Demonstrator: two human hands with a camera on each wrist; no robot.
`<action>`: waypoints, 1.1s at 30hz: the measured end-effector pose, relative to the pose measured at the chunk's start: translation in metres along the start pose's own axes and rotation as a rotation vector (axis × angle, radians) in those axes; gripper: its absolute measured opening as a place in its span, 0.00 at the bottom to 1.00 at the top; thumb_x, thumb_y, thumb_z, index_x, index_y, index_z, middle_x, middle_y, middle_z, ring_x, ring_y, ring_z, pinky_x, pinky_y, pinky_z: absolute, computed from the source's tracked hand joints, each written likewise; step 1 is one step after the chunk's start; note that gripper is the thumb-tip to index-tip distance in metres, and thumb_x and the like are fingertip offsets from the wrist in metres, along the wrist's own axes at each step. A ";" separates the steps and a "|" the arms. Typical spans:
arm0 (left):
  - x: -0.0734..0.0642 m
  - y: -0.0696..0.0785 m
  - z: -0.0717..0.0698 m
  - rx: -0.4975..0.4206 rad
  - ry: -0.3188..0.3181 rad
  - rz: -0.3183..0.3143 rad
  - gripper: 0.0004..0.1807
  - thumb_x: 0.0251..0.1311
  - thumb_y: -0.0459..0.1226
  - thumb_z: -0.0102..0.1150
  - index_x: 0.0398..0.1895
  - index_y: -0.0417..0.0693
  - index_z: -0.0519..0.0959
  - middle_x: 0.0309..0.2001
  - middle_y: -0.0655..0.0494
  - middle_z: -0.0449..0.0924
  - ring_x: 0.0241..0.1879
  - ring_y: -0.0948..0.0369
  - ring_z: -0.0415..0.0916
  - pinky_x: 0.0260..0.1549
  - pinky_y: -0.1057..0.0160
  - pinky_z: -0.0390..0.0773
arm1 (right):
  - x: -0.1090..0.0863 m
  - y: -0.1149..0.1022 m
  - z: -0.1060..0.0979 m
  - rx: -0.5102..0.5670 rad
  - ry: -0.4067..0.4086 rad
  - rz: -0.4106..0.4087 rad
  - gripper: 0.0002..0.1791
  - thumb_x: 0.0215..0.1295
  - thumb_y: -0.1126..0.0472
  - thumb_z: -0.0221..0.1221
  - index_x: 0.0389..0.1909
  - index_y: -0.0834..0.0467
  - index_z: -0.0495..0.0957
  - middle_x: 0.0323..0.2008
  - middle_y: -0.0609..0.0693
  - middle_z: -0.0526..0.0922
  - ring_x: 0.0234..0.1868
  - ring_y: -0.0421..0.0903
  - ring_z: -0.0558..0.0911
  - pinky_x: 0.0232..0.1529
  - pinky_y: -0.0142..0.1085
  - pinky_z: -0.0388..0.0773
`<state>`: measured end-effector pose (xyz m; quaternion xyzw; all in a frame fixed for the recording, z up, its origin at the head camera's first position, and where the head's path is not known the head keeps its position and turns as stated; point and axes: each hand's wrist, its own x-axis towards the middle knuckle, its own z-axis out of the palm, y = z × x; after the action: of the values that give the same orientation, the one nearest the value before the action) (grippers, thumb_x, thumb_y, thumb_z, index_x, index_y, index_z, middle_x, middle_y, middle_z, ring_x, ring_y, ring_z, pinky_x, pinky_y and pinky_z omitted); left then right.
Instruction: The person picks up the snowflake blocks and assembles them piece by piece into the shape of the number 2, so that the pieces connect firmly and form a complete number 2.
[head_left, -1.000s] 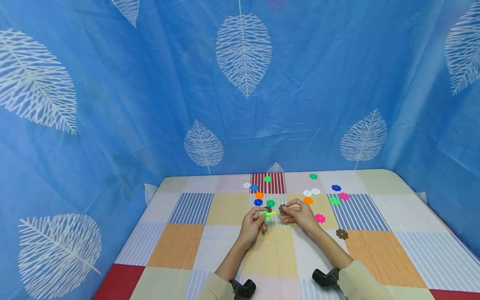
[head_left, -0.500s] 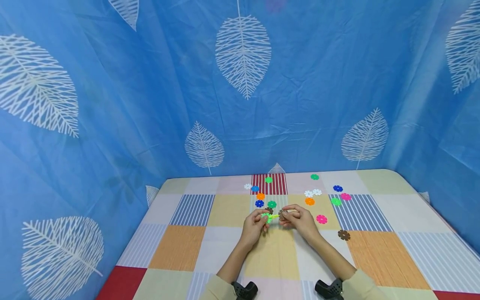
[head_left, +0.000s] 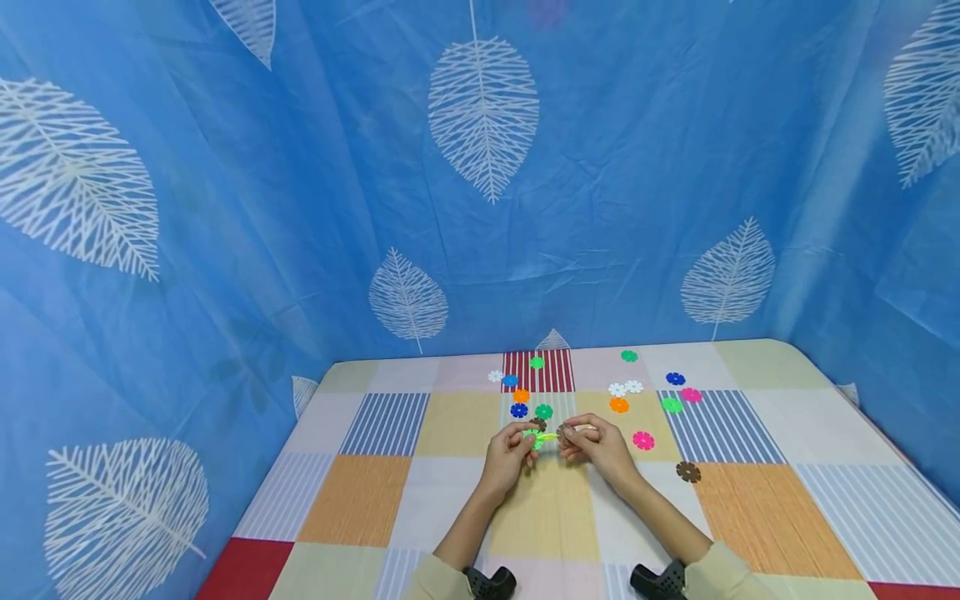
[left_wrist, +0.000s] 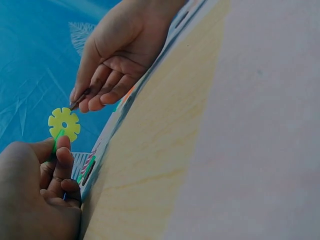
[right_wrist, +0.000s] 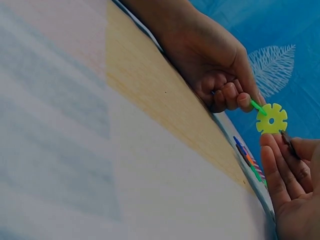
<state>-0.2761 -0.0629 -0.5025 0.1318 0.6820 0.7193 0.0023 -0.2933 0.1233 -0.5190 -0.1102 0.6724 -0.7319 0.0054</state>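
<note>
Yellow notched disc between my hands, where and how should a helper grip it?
Probably its free upper rim, from above, thumb and finger on opposite flat faces. The yellow notched disc shows edge-on in the head view, and its sides are taken: the green notched disc in the left hand joins one, the brown notched disc in the right hand sits at the other.

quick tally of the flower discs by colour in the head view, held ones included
Green discs: 5
White discs: 3
Blue discs: 3
Brown discs: 3
Orange discs: 2
Pink discs: 2
Yellow disc: 1
Total: 19
</note>
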 end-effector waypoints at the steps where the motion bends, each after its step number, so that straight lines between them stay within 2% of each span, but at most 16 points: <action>1: 0.000 0.000 0.000 -0.004 -0.002 -0.001 0.13 0.63 0.25 0.48 0.49 0.23 0.71 0.30 0.20 0.70 0.19 0.63 0.69 0.18 0.73 0.70 | 0.000 0.000 0.000 0.000 0.001 0.002 0.15 0.63 0.67 0.57 0.45 0.73 0.70 0.30 0.66 0.82 0.26 0.51 0.83 0.30 0.44 0.81; 10: -0.002 0.001 0.000 0.028 -0.007 0.007 0.13 0.62 0.26 0.50 0.47 0.24 0.72 0.25 0.27 0.73 0.18 0.63 0.68 0.18 0.73 0.70 | -0.001 0.005 0.002 0.029 -0.025 0.004 0.16 0.63 0.66 0.57 0.46 0.75 0.69 0.31 0.66 0.81 0.27 0.50 0.83 0.31 0.43 0.81; 16: -0.005 0.002 0.002 0.064 -0.032 0.048 0.13 0.62 0.25 0.50 0.46 0.21 0.70 0.27 0.22 0.72 0.17 0.63 0.68 0.16 0.73 0.70 | -0.004 0.008 0.004 0.022 -0.025 -0.038 0.15 0.63 0.68 0.56 0.44 0.76 0.68 0.30 0.68 0.81 0.26 0.49 0.83 0.30 0.43 0.81; 22: -0.007 0.003 0.005 0.097 -0.037 0.072 0.12 0.62 0.25 0.50 0.46 0.21 0.70 0.27 0.24 0.73 0.17 0.59 0.69 0.16 0.69 0.73 | -0.006 0.010 0.007 0.018 0.005 -0.093 0.13 0.62 0.70 0.56 0.42 0.77 0.69 0.27 0.67 0.81 0.23 0.49 0.83 0.27 0.42 0.80; 25: -0.005 -0.002 0.004 0.076 -0.031 0.066 0.12 0.62 0.25 0.49 0.46 0.22 0.69 0.27 0.24 0.73 0.18 0.59 0.70 0.17 0.68 0.74 | -0.006 0.010 0.008 0.024 -0.004 -0.118 0.14 0.63 0.68 0.56 0.44 0.76 0.70 0.28 0.67 0.81 0.24 0.49 0.83 0.28 0.42 0.80; 29: 0.001 -0.016 0.000 -0.008 -0.006 0.025 0.13 0.63 0.26 0.48 0.48 0.23 0.67 0.27 0.24 0.72 0.17 0.62 0.70 0.17 0.70 0.73 | -0.004 0.009 0.007 -0.017 -0.026 -0.143 0.18 0.64 0.63 0.56 0.50 0.71 0.72 0.30 0.66 0.81 0.27 0.50 0.83 0.31 0.42 0.81; 33: 0.007 -0.025 0.000 -0.052 0.005 -0.001 0.13 0.64 0.29 0.49 0.48 0.26 0.66 0.25 0.32 0.75 0.16 0.63 0.70 0.17 0.71 0.73 | -0.003 0.006 0.005 -0.086 -0.002 -0.200 0.21 0.63 0.64 0.57 0.55 0.69 0.71 0.33 0.66 0.80 0.31 0.54 0.82 0.34 0.39 0.80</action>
<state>-0.2873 -0.0597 -0.5257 0.1295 0.6632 0.7371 0.0045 -0.2901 0.1180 -0.5253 -0.1776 0.6887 -0.6993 -0.0715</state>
